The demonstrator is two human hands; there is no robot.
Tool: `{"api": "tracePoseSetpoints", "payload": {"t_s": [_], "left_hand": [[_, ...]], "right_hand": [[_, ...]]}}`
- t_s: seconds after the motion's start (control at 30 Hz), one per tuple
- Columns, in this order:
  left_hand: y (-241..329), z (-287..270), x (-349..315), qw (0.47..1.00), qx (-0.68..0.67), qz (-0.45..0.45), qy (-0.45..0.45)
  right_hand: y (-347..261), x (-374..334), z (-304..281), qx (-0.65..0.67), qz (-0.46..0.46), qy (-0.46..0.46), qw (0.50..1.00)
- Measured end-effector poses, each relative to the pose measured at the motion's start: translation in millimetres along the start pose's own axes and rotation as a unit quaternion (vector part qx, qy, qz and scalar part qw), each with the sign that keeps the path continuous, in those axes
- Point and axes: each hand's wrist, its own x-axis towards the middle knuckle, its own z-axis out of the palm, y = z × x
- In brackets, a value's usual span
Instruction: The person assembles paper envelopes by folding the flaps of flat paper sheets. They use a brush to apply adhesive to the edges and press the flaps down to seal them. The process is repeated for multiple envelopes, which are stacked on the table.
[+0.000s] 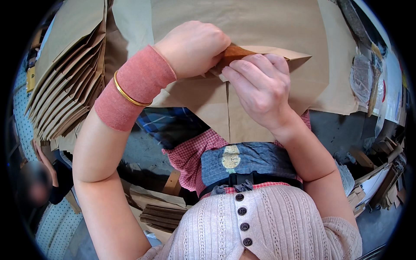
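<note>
brown paper bag [242,91] lying flat mid-bench, flap folded; stack of flat brown paper bags [69,82] fanned at left edge.

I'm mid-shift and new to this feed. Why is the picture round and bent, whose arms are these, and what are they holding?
There is one view, from a wide fisheye camera on the person's head, looking down; that bends straight edges. Both arms are the wearer's own. The left hand, with a pink wrist wrap and gold bangle, and the right hand together pinch a folded corner of a brown paper sheet, with a small reddish-brown piece between the fingers. A fanned stack of paper bags lies to the left.
</note>
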Motion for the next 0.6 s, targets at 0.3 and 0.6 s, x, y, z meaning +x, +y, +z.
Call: {"api": "tracePoseSetpoints", "payload": {"t_s": [0.3,0.6], "left_hand": [[-8.3,-2.1,-3.0,0.992,-0.119,-0.008,0.033],[-0.3,-10.1,-2.9,1.0,0.023,0.002,-0.017]], "right_hand": [[0.8,2.1,1.0,0.007,-0.003,0.003,1.0],[0.1,2.3,2.2,0.005,0.001,0.01,1.0]]}}
